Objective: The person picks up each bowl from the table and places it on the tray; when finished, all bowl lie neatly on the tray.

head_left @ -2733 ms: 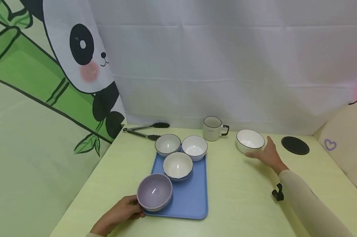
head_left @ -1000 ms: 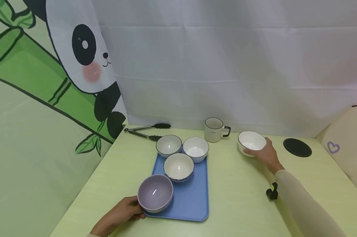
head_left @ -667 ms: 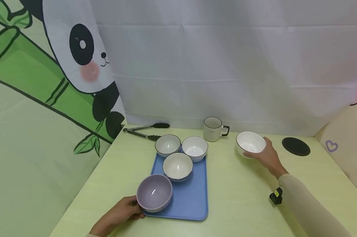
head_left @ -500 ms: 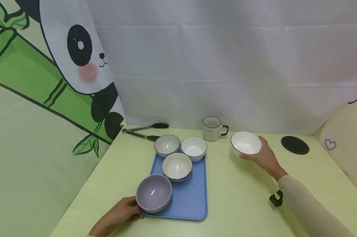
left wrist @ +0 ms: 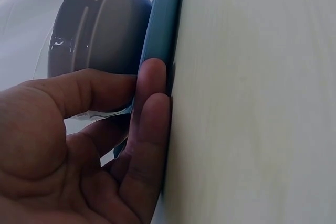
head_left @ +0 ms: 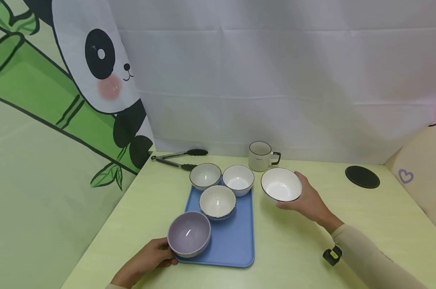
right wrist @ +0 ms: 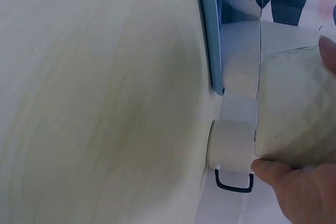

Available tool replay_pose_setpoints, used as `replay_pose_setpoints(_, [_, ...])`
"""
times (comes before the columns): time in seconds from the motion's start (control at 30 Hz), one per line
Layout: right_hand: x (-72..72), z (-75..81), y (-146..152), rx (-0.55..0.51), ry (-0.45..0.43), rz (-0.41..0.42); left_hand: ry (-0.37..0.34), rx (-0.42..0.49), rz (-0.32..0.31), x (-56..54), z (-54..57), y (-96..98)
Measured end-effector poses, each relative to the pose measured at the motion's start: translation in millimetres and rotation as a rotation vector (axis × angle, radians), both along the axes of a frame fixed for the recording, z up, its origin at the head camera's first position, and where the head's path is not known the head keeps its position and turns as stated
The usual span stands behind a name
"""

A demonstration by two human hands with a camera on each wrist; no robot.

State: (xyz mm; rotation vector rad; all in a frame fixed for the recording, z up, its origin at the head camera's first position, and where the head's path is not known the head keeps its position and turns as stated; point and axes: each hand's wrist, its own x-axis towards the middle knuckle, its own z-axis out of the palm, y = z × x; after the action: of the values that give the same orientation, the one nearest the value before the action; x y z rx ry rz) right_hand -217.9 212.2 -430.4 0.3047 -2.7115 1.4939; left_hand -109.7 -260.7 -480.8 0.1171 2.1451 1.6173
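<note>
My right hand (head_left: 308, 202) grips a white bowl (head_left: 281, 184) with a dark rim, thumb on its near side. It is held above the table, right of the blue tray (head_left: 237, 247) and in front of the mug. In the right wrist view, the bowl's ribbed outside (right wrist: 294, 108) shows. My left hand (head_left: 149, 257) pinches the tray's near left corner; the left wrist view shows the thumb on top and fingers (left wrist: 149, 124) beneath the rim. Beside the thumb sits a purple bowl (head_left: 189, 235). Behind it on the tray are a scalloped-rim bowl (head_left: 217, 202), a grey-white bowl (head_left: 205, 176) and another white bowl (head_left: 237, 180).
A white mug (head_left: 260, 157) with a black handle stands at the back. Tongs (head_left: 178, 158) with black tips lie at the back left. A black round disc (head_left: 362, 176) lies at the back right. A cloth backdrop (head_left: 276, 80) rises behind the table.
My right hand first reached around the white bowl, then lifted it and carried it left and nearer, away from the disc. My left hand has stayed at the tray's corner.
</note>
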Motion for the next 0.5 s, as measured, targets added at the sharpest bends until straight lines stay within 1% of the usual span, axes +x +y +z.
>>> replay_pose_setpoints(0.17, [8.8, -5.4, -11, -0.01, 0.008, 0.038, -0.006, 0.001, 0.008, 0.8, 1.1, 1.6])
replay_pose_setpoints(0.37, [20.1, -13.4, -23, -0.02, -0.013, 0.093, -0.005, 0.003, 0.004, 2.0, 2.5, 2.1])
replay_pose_setpoints(0.5, [28.5, -15.7, -31, -0.044, -0.015, 0.138, -0.012, -0.012, 0.015, 1.3, 3.9, 2.8])
